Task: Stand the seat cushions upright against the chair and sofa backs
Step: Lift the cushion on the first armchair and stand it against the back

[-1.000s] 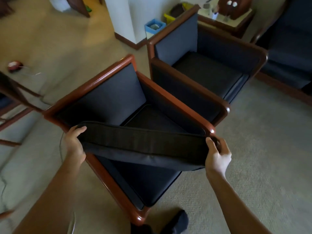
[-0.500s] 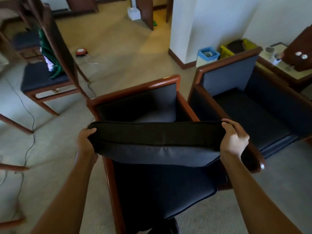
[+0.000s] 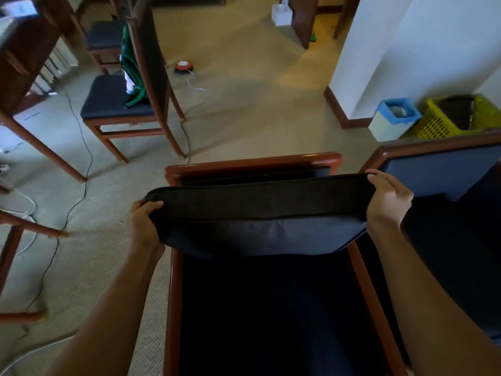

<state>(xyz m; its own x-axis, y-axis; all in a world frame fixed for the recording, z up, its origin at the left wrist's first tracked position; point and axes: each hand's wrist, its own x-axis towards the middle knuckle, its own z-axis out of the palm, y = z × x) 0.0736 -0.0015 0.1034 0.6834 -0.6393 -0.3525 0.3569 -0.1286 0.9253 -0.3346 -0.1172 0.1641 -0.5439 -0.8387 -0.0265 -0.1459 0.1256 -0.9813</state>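
Observation:
A dark navy seat cushion (image 3: 257, 213) is lifted on edge over the seat of a wooden-framed armchair (image 3: 252, 165). Its top edge is level with the chair's back rail and stands a little in front of it. My left hand (image 3: 143, 221) grips the cushion's left end. My right hand (image 3: 387, 199) grips its right end. The dark bare seat (image 3: 265, 308) lies below. The chair's padded back is mostly hidden behind the cushion.
A second armchair (image 3: 439, 169) stands close on the right. A dining chair (image 3: 122, 107) with green cloth is at the far left. Cables (image 3: 78, 196) trail over the carpet on the left. A blue-rimmed bin (image 3: 393, 118) and a yellow basket (image 3: 458, 118) sit by the white wall.
The cushion has risen and swung toward the chair back, held by both hands throughout. My view has turned from beside the chair to square in front of it.

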